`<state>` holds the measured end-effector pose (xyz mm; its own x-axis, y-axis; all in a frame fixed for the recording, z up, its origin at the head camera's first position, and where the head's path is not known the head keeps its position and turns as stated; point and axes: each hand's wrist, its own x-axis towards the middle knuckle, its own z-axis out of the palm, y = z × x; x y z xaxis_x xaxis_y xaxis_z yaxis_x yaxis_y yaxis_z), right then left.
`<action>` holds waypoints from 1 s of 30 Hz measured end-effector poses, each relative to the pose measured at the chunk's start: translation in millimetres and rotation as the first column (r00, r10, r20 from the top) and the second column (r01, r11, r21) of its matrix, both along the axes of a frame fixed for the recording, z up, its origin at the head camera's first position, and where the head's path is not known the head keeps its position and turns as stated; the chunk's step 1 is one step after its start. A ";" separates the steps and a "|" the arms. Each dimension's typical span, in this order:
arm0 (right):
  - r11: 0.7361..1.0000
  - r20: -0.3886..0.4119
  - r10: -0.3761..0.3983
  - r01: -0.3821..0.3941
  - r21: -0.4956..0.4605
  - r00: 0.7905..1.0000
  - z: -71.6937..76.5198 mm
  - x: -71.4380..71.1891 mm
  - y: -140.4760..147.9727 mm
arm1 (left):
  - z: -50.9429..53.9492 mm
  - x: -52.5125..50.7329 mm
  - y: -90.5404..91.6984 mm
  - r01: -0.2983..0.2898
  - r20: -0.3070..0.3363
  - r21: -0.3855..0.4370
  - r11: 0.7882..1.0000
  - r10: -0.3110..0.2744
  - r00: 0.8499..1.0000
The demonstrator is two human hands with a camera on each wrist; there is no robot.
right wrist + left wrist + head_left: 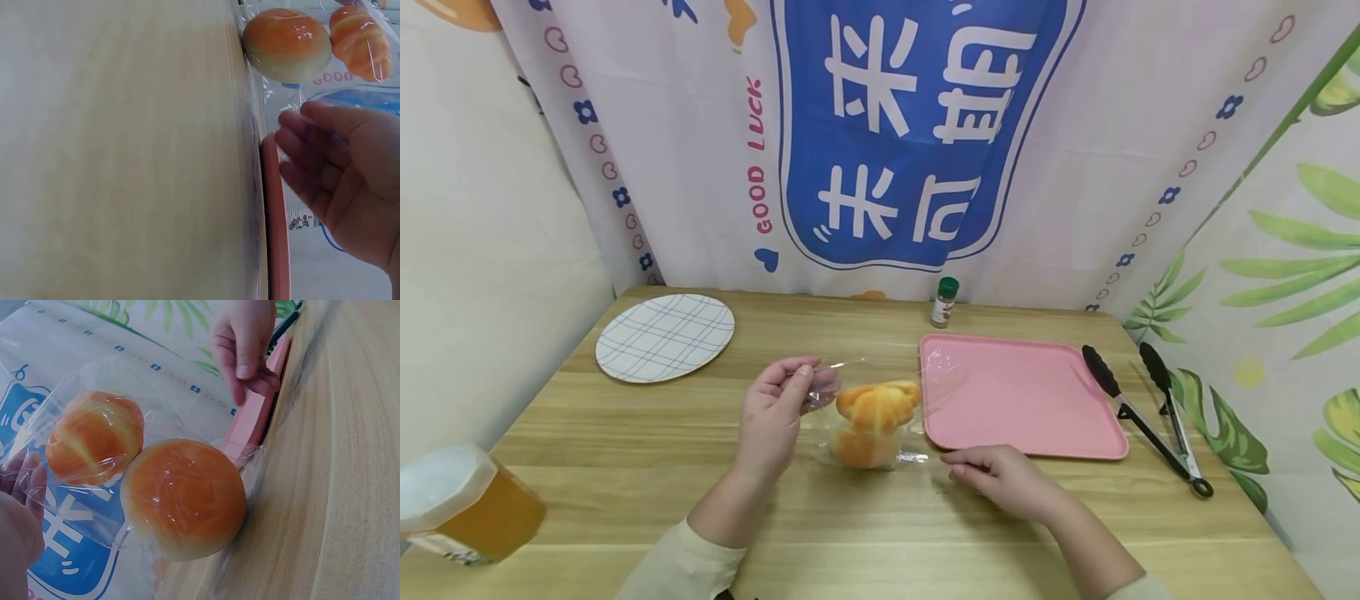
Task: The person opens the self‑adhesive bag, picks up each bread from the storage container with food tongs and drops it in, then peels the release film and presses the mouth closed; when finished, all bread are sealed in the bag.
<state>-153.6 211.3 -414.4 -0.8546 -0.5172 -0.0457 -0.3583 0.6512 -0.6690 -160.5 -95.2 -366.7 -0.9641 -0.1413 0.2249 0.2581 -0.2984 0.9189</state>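
Two breads sit inside a clear plastic bag near the middle of the table: a round bun low down, and a ridged croissant-like roll above it. My left hand pinches the bag's upper left edge between thumb and fingers. To the right of the bag's lower corner is my right hand, above the table. Its fingers are loosely bent, and in the right wrist view they show a gap from the bag, holding nothing.
A pink tray lies right of the bag, with black-tipped tongs by its right edge. A green-capped shaker stands behind. At the back left is a checked plate; a lidded container of amber contents stands front left.
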 end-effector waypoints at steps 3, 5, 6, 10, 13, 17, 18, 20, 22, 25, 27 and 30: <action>0.990 0.066 -0.067 0.075 -0.116 0.996 6.3 -0.9 1.2 | 0.2 -0.8 0.3 -0.003 0.003 -0.003 1.000 0.003 1.000; 0.974 0.059 -0.127 0.136 -0.181 0.990 12.9 -2.6 0.0 | 0.5 -1.0 0.5 -0.005 0.008 -0.007 1.000 0.005 1.000; 0.962 0.044 -0.158 0.164 -0.219 0.986 16.9 -3.9 -1.3 | 0.5 -1.2 0.6 -0.006 0.010 -0.009 1.000 0.006 1.000; 0.891 -0.031 -0.280 0.248 -0.380 0.959 33.7 -12.9 -11.0 | 0.2 -2.1 0.7 -0.002 0.010 -0.010 1.000 0.002 1.000; 0.831 -0.020 -0.305 0.256 -0.494 0.952 43.9 -21.1 -20.2 | -0.6 -2.9 0.4 0.006 -0.004 -0.014 1.000 -0.006 1.000; 0.763 0.058 -0.294 0.271 -0.587 0.954 51.7 -28.2 -30.8 | -3.4 -4.0 -1.2 0.028 -0.057 -0.024 0.999 -0.030 0.998; 0.752 0.072 -0.296 0.279 -0.597 0.952 52.6 -29.3 -32.8 | -4.6 -4.7 -2.0 0.035 -0.080 -0.028 0.999 -0.037 0.996; 0.734 0.084 -0.300 0.287 -0.616 0.950 54.4 -31.0 -35.8 | -7.0 -6.1 -4.5 0.060 -0.126 -0.038 0.997 -0.064 0.990; 0.723 0.086 -0.308 0.292 -0.626 0.947 55.2 -32.7 -37.5 | -7.8 -7.6 -8.0 0.089 -0.139 -0.053 0.995 -0.095 0.986; 0.719 0.081 -0.315 0.293 -0.630 0.946 56.9 -35.0 -39.1 | -6.8 -9.5 -14.5 0.116 -0.111 -0.100 0.988 -0.127 0.986; 0.717 0.091 -0.320 0.304 -0.627 0.943 57.6 -36.3 -40.0 | -4.4 -11.1 -18.3 0.126 -0.070 -0.122 0.984 -0.135 0.988; 0.713 0.114 -0.338 0.334 -0.616 0.934 58.6 -37.7 -41.8 | -0.2 -14.4 -22.6 0.127 -0.046 -0.145 0.981 -0.135 0.990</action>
